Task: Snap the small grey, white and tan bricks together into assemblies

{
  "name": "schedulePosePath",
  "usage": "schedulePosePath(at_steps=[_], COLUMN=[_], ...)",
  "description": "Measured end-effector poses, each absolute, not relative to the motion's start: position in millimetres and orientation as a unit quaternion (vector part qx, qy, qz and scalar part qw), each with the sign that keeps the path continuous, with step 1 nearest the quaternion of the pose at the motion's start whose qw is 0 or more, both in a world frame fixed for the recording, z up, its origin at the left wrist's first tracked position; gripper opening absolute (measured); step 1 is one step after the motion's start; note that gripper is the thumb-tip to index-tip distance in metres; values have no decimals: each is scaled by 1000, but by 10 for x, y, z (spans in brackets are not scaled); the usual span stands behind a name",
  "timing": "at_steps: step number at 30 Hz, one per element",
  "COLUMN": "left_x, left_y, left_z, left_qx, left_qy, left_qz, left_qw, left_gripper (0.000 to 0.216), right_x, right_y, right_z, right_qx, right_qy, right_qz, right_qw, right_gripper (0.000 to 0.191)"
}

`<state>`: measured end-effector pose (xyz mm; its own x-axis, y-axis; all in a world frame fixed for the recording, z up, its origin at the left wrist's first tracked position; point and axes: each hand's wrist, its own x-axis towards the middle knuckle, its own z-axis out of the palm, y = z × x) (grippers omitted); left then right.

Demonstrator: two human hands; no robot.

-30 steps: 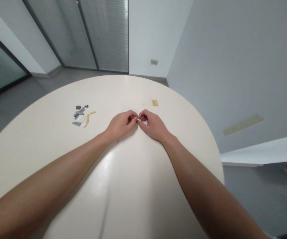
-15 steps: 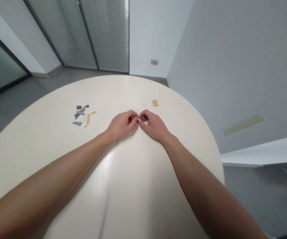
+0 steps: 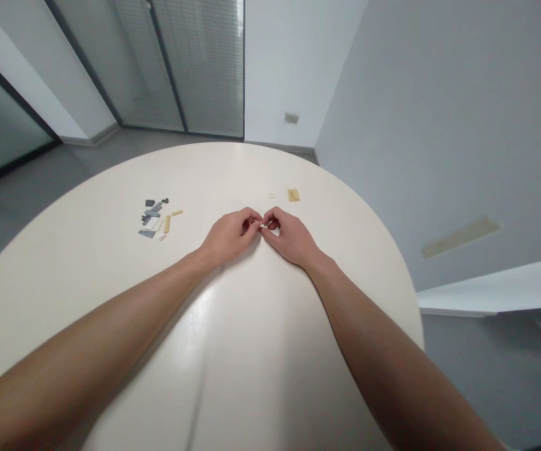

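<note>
Because your left hand (image 3: pixel 229 237) and right hand (image 3: pixel 290 238) pinch a tiny white plastic piece (image 3: pixel 263 225) between their fingertips, a slip could flick it across the round cream tabletop (image 3: pixel 233 169) toward the loose grey plastic bricks (image 3: pixel 151 213) left of your fingers or the flat tan plastic plate (image 3: pixel 293 195) beyond them.

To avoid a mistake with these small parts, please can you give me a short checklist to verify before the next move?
1. Small pale piece held: ok, pinched between the fingertips of both hands.
2. Left hand and right hand in position: ok, both curled in toward the piece.
3. Shape of the held piece: cannot tell, too small and mostly hidden by fingers.
4. Gray and tan building pieces apart from the hands: ok, lying to the left on the round white table.
5. Tan plate and tiny pale piece apart from the hands: ok, lying beyond them.
</note>
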<state>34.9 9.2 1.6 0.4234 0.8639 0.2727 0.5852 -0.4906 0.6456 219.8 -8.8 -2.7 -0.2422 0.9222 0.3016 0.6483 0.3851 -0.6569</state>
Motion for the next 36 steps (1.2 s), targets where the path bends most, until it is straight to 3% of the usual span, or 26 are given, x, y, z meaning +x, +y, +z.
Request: schedulePosePath(at_steps=[36], left_x=[320], left_y=[114], left_z=[-4], left_qx=[798], left_qy=[468], left_qz=[311], left_qw=[218], left_gripper=[25], right_x=[2173], right_y=[-128], right_z=[24], right_qx=[-512], right_qy=[-753], right_qz=[204], right_qw=[359], right_gripper=[6])
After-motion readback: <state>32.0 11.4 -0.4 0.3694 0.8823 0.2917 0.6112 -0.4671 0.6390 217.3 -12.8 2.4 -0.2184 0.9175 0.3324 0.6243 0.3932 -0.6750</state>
